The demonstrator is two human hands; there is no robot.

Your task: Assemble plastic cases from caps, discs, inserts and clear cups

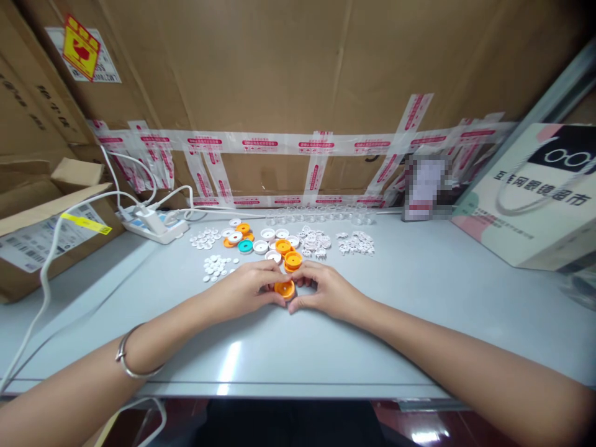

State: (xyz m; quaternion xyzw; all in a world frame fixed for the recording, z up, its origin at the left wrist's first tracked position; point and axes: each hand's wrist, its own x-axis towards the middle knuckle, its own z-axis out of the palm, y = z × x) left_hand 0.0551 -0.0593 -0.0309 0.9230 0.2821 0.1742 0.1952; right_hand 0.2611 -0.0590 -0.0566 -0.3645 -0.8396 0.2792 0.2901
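Note:
Both hands meet near the middle of the grey table around a round orange plastic cup-like part [284,289] with a small hole in its centre. My left hand [258,285] is closed on its left side, thumb in front and fingers behind. On the right side, my right hand [319,287] pinches the same part, with some fingertips hidden. Just behind them sit more orange round parts [293,260], stacked. Farther back lie white round parts [261,247] and one teal round part [245,246].
Small white discs [215,267] and small white toothed pieces [356,243] lie in piles. Clear round cups [321,215] line the back. A power strip [156,225] with white cables stands left, near an open cardboard box [56,230]. A printed paper bag [535,205] stands right.

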